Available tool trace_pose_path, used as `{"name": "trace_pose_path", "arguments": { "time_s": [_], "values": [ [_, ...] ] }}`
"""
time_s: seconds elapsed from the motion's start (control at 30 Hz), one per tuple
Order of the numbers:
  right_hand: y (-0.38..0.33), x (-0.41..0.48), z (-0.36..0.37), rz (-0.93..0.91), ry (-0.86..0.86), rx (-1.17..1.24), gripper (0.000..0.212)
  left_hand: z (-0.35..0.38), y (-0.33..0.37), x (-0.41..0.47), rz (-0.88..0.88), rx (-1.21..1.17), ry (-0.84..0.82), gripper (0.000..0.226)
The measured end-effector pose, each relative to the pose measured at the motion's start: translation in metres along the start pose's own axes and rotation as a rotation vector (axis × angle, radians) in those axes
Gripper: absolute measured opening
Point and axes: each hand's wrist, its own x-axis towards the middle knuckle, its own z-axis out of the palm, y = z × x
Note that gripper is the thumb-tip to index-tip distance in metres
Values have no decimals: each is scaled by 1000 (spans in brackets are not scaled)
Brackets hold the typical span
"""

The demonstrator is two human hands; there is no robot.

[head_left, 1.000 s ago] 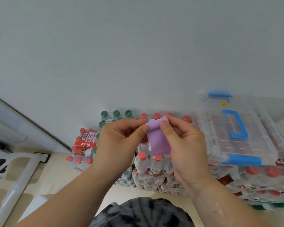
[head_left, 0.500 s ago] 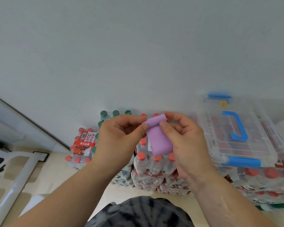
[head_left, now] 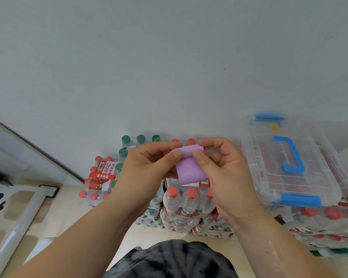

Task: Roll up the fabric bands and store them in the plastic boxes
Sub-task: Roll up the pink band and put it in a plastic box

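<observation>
Purple fabric band [head_left: 190,171] up in air, pinched by both hands. Rolled part on top, lying sideways between fingertips. Loose tail hangs down below grip, toward person. Left hand [head_left: 147,167] pinches left end of roll, right hand [head_left: 225,173] pinches right end. Clear plastic box [head_left: 313,177] off to right of grip, lid on, nearer right hand. Compared with one second ago: roll fatter, tail bit shorter.

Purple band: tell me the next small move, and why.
Probably roll the coiled top one more turn downward. The purple band is rolled only at its top edge, pinched between left hand and right hand, and a flat tail hangs loose below. The plastic box at right has its lid on, so storing looks premature.
</observation>
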Motion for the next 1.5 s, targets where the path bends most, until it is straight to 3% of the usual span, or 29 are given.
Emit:
{"name": "trace_pose_path", "arguments": {
  "time_s": [0.13,0.3,0.57,0.77,1.1,1.3,1.5],
  "values": [
    [2,3,0,48,-8,40,20,-2,-2,5,62,109,20,24],
    [0,9,-3,61,18,13,6,-2,-4,6,97,149,-6,34],
    [1,7,-2,70,-53,141,14,1,-2,4,-10,-12,15,24],
    [2,9,6,66,-37,45,9,-16,-1,10,21,22,-49,33],
    [3,4,44,31,29,-45,18,-50,0,32,-37,-60,-130,18],
    [2,3,65,25,172,-195,12,-72,-3,52,-80,-48,-274,18],
    [-3,-3,63,-58,155,-548,19,-77,1,72,-75,232,-657,27]
  ]
}}
